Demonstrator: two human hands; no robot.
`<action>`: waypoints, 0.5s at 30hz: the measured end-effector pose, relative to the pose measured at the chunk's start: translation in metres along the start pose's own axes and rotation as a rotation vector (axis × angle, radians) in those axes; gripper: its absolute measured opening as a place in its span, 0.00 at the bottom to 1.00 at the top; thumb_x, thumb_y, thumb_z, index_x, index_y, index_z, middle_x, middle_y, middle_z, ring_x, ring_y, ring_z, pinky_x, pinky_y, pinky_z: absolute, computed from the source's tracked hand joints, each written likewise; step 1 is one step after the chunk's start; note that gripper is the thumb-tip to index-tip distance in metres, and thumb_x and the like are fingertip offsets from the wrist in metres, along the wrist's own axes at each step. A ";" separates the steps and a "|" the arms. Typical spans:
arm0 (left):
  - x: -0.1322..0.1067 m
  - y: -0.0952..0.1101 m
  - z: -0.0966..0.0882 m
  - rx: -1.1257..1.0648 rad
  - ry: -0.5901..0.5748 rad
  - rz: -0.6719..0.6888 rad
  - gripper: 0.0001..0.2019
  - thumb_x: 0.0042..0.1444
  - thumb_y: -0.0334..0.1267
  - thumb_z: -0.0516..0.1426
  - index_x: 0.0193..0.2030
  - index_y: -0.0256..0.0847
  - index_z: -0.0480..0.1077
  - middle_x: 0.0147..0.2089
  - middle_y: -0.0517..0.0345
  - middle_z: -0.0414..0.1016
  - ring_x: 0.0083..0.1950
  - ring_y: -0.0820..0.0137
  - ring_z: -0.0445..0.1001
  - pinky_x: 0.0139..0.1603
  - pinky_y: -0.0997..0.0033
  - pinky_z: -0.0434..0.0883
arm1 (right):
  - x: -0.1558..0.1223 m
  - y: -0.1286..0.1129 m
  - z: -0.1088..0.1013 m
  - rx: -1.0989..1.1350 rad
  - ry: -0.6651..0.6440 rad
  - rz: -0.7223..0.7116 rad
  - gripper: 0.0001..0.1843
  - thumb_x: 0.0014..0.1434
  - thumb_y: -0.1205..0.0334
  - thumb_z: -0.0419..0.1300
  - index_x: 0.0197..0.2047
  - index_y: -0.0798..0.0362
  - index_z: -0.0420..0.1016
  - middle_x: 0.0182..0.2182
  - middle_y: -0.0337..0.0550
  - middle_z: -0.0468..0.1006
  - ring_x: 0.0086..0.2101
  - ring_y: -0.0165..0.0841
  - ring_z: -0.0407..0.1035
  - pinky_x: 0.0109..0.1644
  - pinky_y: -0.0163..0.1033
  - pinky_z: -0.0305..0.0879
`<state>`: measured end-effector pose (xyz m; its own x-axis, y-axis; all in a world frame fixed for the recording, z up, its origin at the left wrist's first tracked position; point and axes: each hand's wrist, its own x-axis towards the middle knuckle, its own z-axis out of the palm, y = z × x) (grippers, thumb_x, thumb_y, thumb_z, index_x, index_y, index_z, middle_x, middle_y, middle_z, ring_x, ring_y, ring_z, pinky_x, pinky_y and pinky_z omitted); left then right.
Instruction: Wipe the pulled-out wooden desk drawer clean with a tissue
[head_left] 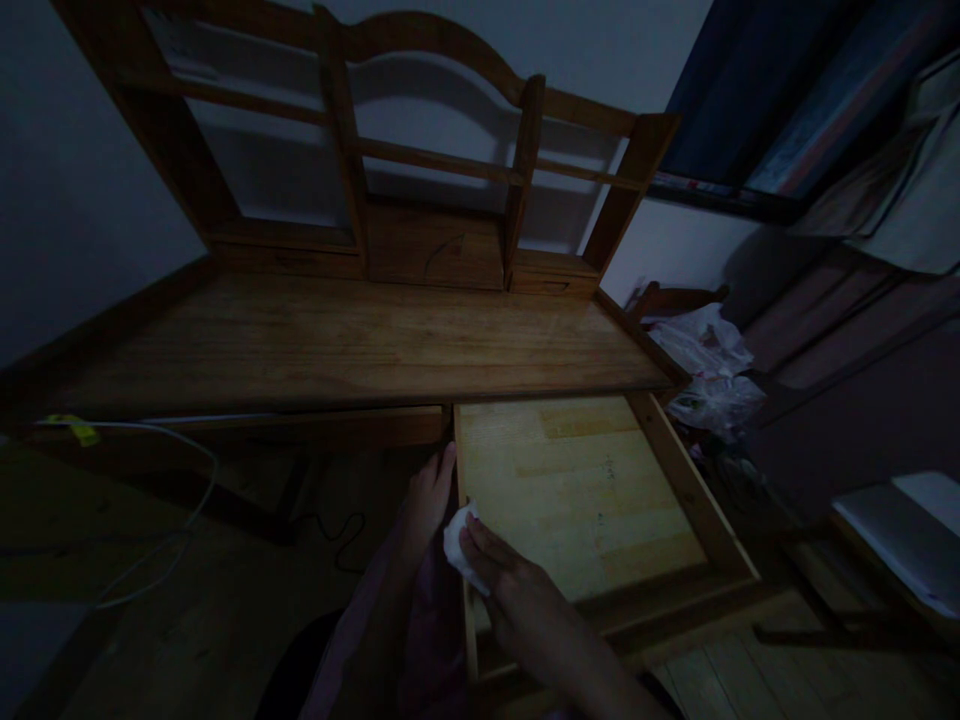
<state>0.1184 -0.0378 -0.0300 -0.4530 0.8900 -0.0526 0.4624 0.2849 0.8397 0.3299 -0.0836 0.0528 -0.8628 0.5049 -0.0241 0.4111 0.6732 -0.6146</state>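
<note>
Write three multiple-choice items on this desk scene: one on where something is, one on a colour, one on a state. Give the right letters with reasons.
1. Where is the right hand?
A. On the desk top
B. At the left side wall of the drawer
C. On the upper shelf

2. What colour is the cloth in that hand?
A. White
B. Red
C. Black

3. How does the drawer stand?
A. Shut
B. Taken out, on the floor
C. Pulled open

Answers:
1 B: its fingers press the cloth against that wall, while the left hand rests just outside it.
2 A: it shows pale white in the dim light.
3 C: its bare floor shows in front of the desk.
</note>
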 end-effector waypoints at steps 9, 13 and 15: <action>-0.003 0.007 -0.003 -0.014 0.013 0.007 0.28 0.69 0.53 0.41 0.57 0.43 0.75 0.60 0.45 0.78 0.62 0.56 0.75 0.63 0.58 0.67 | -0.001 0.002 0.002 -0.012 -0.002 -0.007 0.50 0.53 0.83 0.49 0.76 0.50 0.44 0.74 0.43 0.46 0.71 0.36 0.44 0.74 0.47 0.51; -0.003 0.009 -0.004 -0.036 0.027 -0.024 0.28 0.69 0.54 0.41 0.55 0.43 0.76 0.59 0.45 0.79 0.61 0.55 0.75 0.62 0.58 0.68 | -0.001 0.003 0.003 -0.013 0.003 -0.009 0.50 0.52 0.83 0.50 0.76 0.51 0.44 0.74 0.44 0.48 0.71 0.37 0.46 0.74 0.47 0.53; -0.002 0.006 -0.003 -0.025 0.023 -0.015 0.27 0.69 0.54 0.41 0.56 0.44 0.76 0.60 0.46 0.78 0.62 0.55 0.74 0.64 0.58 0.67 | 0.000 0.003 0.003 -0.012 0.009 -0.005 0.50 0.52 0.83 0.50 0.76 0.51 0.45 0.74 0.44 0.48 0.71 0.37 0.46 0.73 0.47 0.53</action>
<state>0.1203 -0.0389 -0.0230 -0.4769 0.8774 -0.0528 0.4365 0.2886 0.8521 0.3302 -0.0836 0.0485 -0.8624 0.5060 -0.0137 0.4101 0.6826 -0.6049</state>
